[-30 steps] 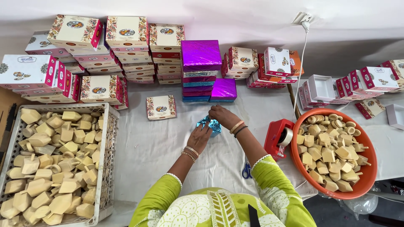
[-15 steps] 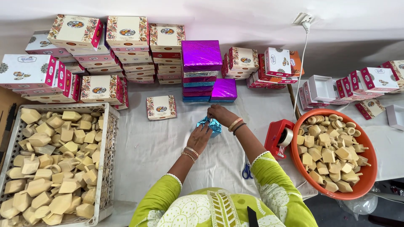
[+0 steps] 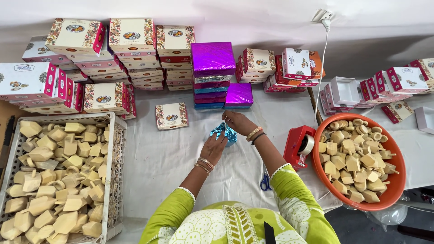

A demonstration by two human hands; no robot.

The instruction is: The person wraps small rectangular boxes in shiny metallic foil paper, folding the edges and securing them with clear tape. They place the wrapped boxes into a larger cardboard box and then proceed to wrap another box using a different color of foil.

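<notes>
Blue shiny foil packet [image 3: 224,132] sits on the white surface [image 3: 167,158], just in front of the purple foil box stack [image 3: 212,74]. Left hand [image 3: 214,147] fingers cup its side, right hand [image 3: 237,122] fingers pinch its top. Red tape dispenser [image 3: 299,145] right of it.

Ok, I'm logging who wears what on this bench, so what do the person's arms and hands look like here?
Both arms come out of lime-green short sleeves with white lace edging. The left hand has thin gold and reddish bangles at the wrist. The right hand has a gold bangle and a dark band at the wrist. No gloves; any rings are too small to tell.
</notes>
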